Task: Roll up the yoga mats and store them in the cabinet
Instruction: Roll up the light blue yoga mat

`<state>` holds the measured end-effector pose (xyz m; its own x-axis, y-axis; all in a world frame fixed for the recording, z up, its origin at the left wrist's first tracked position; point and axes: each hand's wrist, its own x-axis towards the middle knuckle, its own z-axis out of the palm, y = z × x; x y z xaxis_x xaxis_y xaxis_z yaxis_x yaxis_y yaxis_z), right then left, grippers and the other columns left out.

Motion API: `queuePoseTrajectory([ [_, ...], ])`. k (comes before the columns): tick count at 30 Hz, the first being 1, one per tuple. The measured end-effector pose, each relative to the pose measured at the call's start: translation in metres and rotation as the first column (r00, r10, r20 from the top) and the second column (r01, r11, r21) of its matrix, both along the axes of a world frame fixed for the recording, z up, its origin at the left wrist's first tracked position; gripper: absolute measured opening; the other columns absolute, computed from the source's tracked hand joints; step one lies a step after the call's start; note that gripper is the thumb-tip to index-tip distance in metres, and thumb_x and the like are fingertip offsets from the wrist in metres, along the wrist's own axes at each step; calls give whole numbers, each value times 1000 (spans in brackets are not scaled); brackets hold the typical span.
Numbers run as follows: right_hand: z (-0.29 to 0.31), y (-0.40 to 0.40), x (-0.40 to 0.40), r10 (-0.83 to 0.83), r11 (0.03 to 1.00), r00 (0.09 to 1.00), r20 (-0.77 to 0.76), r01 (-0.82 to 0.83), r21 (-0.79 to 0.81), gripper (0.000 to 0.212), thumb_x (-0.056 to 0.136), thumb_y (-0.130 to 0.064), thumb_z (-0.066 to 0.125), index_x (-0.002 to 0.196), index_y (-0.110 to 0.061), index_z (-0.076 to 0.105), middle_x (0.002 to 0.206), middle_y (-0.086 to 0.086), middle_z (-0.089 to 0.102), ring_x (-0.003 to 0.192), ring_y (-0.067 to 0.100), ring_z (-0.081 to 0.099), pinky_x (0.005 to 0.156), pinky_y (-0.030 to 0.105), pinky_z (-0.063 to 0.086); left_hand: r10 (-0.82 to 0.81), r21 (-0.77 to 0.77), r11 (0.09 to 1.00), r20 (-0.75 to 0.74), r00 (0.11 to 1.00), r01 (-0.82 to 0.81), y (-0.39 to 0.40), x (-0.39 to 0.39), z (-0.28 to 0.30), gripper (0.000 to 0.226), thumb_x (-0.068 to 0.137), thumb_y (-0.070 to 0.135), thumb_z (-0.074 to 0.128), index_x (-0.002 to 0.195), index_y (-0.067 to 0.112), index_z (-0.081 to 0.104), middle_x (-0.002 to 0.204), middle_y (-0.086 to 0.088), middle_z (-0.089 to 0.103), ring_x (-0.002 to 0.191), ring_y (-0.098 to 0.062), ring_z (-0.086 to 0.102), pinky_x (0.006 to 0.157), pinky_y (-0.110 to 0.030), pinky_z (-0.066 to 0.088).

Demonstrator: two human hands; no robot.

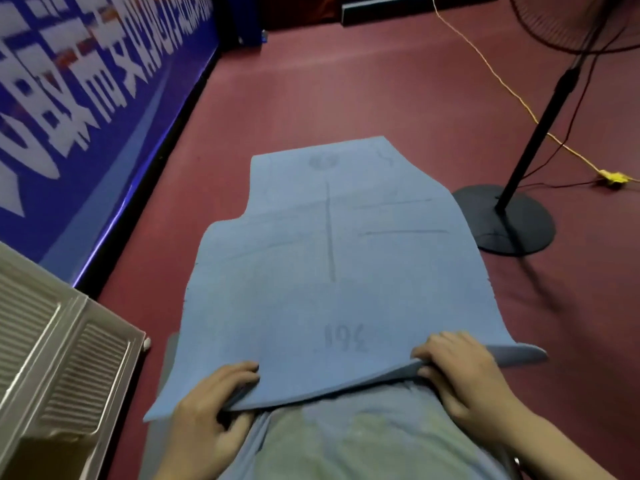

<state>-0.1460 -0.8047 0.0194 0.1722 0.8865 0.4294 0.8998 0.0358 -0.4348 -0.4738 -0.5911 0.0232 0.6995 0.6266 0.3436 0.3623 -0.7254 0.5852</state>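
A blue yoga mat (329,271) with faint printed lines lies lengthwise on the dark red floor, running away from me. Its near end is lifted off the floor. My left hand (207,410) grips the near edge on the left, fingers on top. My right hand (464,375) grips the same edge on the right, thumb tucked under it. Below the raised edge shows a second, grey-blue mat surface (346,445), worn and discoloured in the middle. The cabinet (59,358), beige metal with slatted vents, stands at the lower left.
A blue banner wall (86,98) with white lettering runs along the left. A standing fan's black round base (502,220) and pole sit right of the mat. A yellow cord (519,102) and a dark cable trail across the floor at right.
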Motion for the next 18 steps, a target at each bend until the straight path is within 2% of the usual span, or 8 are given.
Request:
queuePoseTrajectory([
  [3, 0, 4, 2, -29, 999, 994, -103, 31, 12, 14, 96, -26, 54, 106, -25, 64, 94, -23, 54, 81, 8, 55, 74, 21, 34, 12, -33, 999, -7, 1000, -12, 1, 4, 1, 46, 84, 67, 66, 105, 28, 78, 120, 19, 71, 113, 0, 66, 96, -21, 50],
  [5, -3, 2, -1, -70, 996, 973, -218, 80, 36, 22, 92, -21, 61, 111, -32, 59, 100, -23, 58, 84, 9, 58, 77, 30, 45, 52, -54, 997, 18, 998, -51, 2, 8, 2, 43, 82, 69, 67, 97, 29, 79, 111, 23, 73, 105, 2, 69, 89, -23, 53],
  [7, -1, 1, -1, -55, 996, 960, -276, 72, 52, 24, 88, -11, 65, 102, -29, 57, 96, -17, 57, 80, 16, 58, 70, 44, 48, 97, -39, 994, -6, 995, -98, 6, 13, 5, 30, 80, 62, 68, 85, 34, 77, 95, 25, 73, 90, 2, 70, 77, -31, 54],
  [10, 6, 5, 4, -43, 998, 969, -241, 55, 41, 18, 88, -9, 67, 92, -24, 59, 92, -12, 57, 79, 18, 58, 67, 48, 47, 192, 40, 981, -121, 974, -188, 18, 26, 9, 37, 80, 67, 57, 68, 32, 62, 66, 15, 60, 64, -11, 60, 59, -37, 49],
  [12, 7, 8, 6, -67, 997, 983, -174, 73, 31, 8, 89, -14, 67, 94, -20, 65, 96, -11, 61, 85, 17, 62, 71, 47, 49, 207, 22, 978, -134, 969, -206, 25, 32, 7, 42, 77, 70, 55, 63, 31, 54, 59, 12, 54, 59, -14, 55, 55, -37, 46],
  [15, 7, 9, 4, -79, 996, 994, -76, 81, 35, 7, 90, -21, 66, 91, -14, 69, 99, -9, 63, 90, 17, 61, 76, 45, 47, 161, -135, 975, -125, 979, -177, 32, 33, 11, 40, 72, 73, 60, 71, 33, 62, 67, 16, 64, 63, -6, 60, 59, -38, 48],
  [17, 11, 9, 1, -73, 997, 996, -46, 74, 26, 11, 87, -25, 71, 88, -14, 68, 99, -10, 62, 93, 18, 59, 79, 45, 44, 133, -299, 942, -90, 987, -154, 30, 31, 16, 39, 68, 68, 68, 92, 37, 66, 83, 17, 73, 74, -8, 68, 66, -37, 52],
  [18, 13, 9, 0, -73, 997, 997, -28, 73, 13, 16, 84, -28, 76, 87, -15, 68, 99, -9, 61, 96, 20, 57, 81, 45, 43, 121, -422, 898, -40, 992, -126, 28, 29, 18, 44, 67, 62, 72, 101, 37, 64, 89, 12, 75, 78, -12, 71, 69, -35, 54],
])
